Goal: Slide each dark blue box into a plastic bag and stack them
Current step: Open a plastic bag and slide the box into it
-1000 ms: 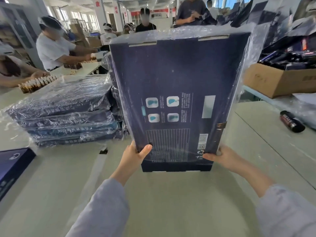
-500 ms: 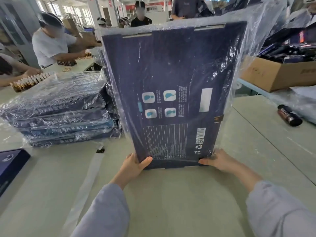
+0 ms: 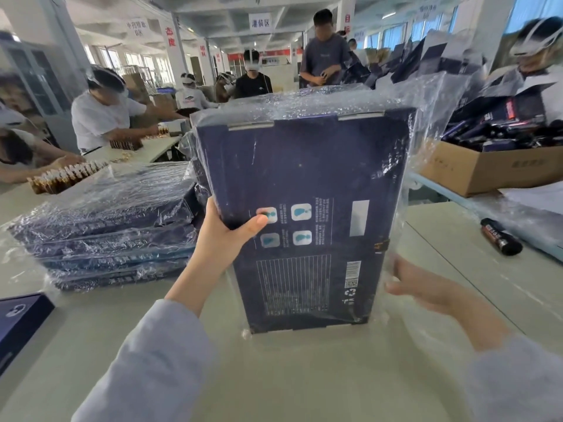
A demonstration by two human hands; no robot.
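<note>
A dark blue box [image 3: 307, 184] stands on end on the table, wrapped in a clear plastic bag [image 3: 426, 117] whose loose film sticks out at the top and right. My left hand [image 3: 225, 236] grips the box's left edge halfway up, thumb on the printed face. My right hand [image 3: 423, 284] is blurred at the lower right, fingers spread against the loose bag film beside the box. A stack of several bagged dark blue boxes [image 3: 109, 223] lies flat to the left.
An unbagged dark blue box [image 3: 18, 318] lies at the left edge. A dark bottle [image 3: 501, 240] lies on the table at right. Behind it a cardboard carton [image 3: 487, 169] holds dark items. People work at tables behind and to the left.
My left hand has slid up from the box's bottom corner to the middle of its left edge. My right hand has come off the bottom right corner and moved outward. The box now rests on the table.
</note>
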